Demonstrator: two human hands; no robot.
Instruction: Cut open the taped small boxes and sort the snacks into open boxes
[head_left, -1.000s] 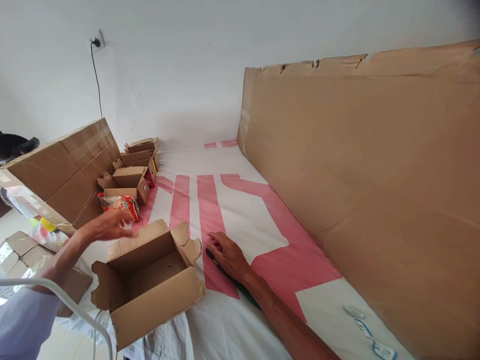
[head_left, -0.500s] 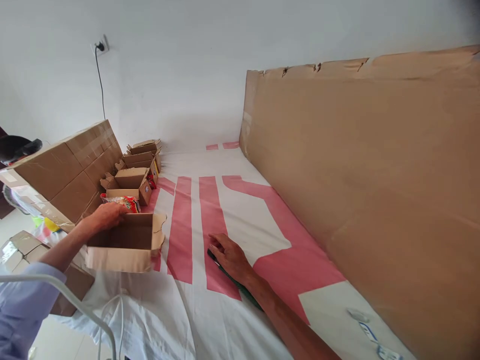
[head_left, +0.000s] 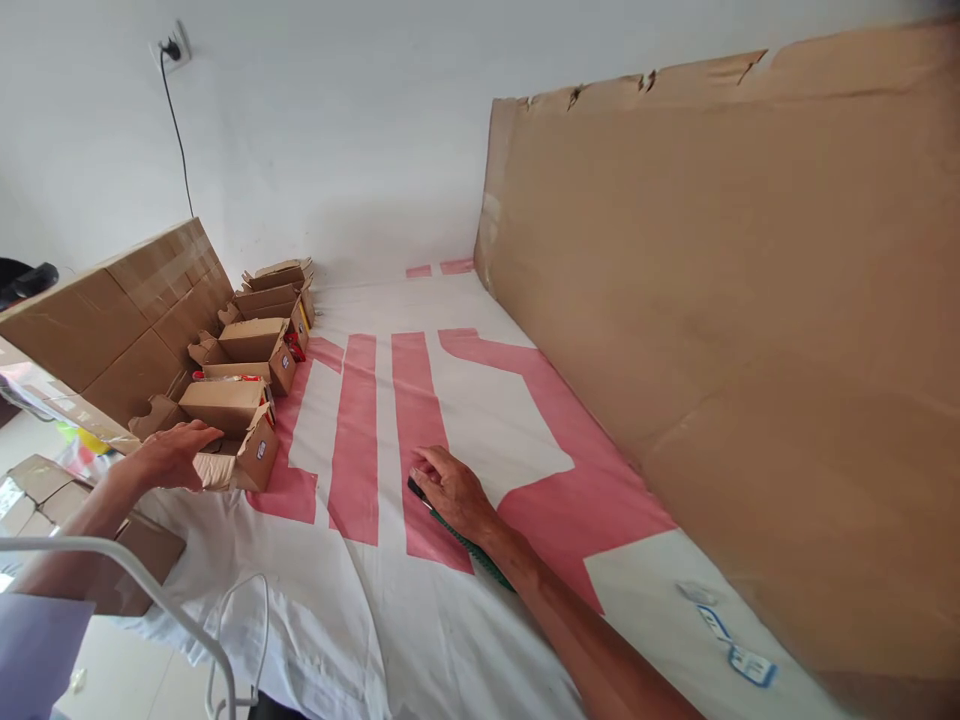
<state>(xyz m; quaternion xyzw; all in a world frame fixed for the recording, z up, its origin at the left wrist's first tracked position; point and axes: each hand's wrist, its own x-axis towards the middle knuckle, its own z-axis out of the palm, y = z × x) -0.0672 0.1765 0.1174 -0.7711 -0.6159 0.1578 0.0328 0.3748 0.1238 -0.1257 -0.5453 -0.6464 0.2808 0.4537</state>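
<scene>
A tall cardboard sheet (head_left: 720,330) is leaning upright along the right edge of the bench, and everything else is lying to its left. The bench (head_left: 480,420) is wearing a white cloth with broad pink stripes that is running from the far wall toward the viewer. At the far left side, well apart from the sheet, a big taped carton (head_left: 112,320) is tilting against the bench edge. Just beside that carton, on the side nearer the sheet, a row of small cardboard boxes (head_left: 259,325) is running back toward the wall with their flaps standing up.

The nearest box (head_left: 229,425) of that row is sitting at the front end, the farthest of the row from the wall. The left hand (head_left: 169,455) is resting on its near flap, fingers spread flat and loosely open, pressing rather than clasping.

Between that box and the sheet, on a pink stripe, the right hand (head_left: 450,490) is lying palm down with fingers curled over a thin dark green strip (head_left: 469,545), which is poking out from under the fingertips and along the wrist. A white cable (head_left: 247,620) is hanging off the front edge.
</scene>
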